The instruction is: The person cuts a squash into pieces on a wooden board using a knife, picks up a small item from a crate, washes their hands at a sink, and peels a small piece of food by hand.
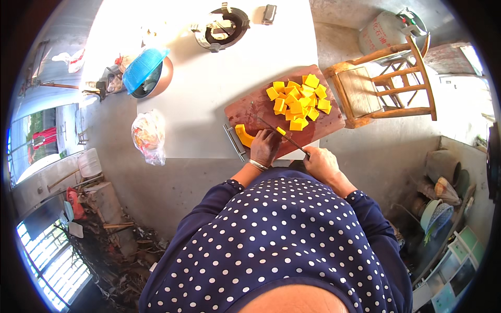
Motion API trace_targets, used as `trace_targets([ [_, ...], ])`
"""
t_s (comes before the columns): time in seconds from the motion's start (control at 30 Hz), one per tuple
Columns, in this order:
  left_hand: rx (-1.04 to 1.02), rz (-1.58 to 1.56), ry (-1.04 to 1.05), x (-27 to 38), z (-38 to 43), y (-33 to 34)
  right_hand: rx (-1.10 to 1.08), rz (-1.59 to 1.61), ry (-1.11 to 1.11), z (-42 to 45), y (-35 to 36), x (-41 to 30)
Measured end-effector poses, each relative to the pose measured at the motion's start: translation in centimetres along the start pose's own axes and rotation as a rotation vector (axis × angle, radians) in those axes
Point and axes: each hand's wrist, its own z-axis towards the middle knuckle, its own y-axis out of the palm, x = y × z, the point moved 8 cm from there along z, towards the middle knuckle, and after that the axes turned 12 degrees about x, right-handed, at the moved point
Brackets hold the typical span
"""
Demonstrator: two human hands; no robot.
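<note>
My right hand (321, 163) grips the handle of a knife (289, 137), whose thin dark blade points up and left over a reddish-brown cutting board (243, 110). A small yellow-orange piece (280, 131) is against the blade. Beside the blade, my left hand (265, 146) rests with curled fingers near the board's lower edge; what lies under its fingers is hidden. A curved slice of pumpkin-like orange flesh (243, 135) touches or lies close to its left side. A pile of orange chunks (296, 102) covers the upper right of the board.
The board lies on a white table (195, 129), a metal handle (234, 143) at its left end. Further left are a blue plastic basket (144, 67) in a bowl and a filled clear plastic bag (148, 135). A round dark appliance (222, 29) stands beyond; a wooden chair (358, 92) is at right.
</note>
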Motion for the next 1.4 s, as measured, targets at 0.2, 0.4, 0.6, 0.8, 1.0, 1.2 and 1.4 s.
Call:
trace_targets([
  [0.2, 0.054, -0.082, -0.03, 0.4, 0.4, -0.4, -0.039, -0.031, 0.052, 2.2, 2.2, 0.0],
  [0.4, 0.003, -0.047, 0.01, -0.5, -0.6, -0.4, 0.038, -0.012, 0.05, 3.8, 3.5, 0.4],
  [0.6, 0.029, -0.058, 0.011, 0.1, -0.2, -0.4, 0.086, -0.04, -0.051, 1.6, 0.2, -1.8],
  [0.8, 0.046, -0.034, 0.004, 0.0, -0.5, -0.6, -0.01, -0.1, -0.034, -0.5, -0.1, -1.7],
  [1.0, 0.019, -0.058, -0.02, -0.3, -0.7, -0.5, -0.025, -0.13, 0.02, -1.1, 0.5, -1.4],
  [1.2, 0.032, -0.058, 0.019, 0.0, -0.4, -0.4, -0.016, -0.041, 0.037, -0.6, 0.6, -1.0],
  [1.4, 0.03, -0.078, 0.024, -0.4, -0.7, -0.2, -0.021, -0.108, 0.048, 3.0, 4.3, -0.4],
])
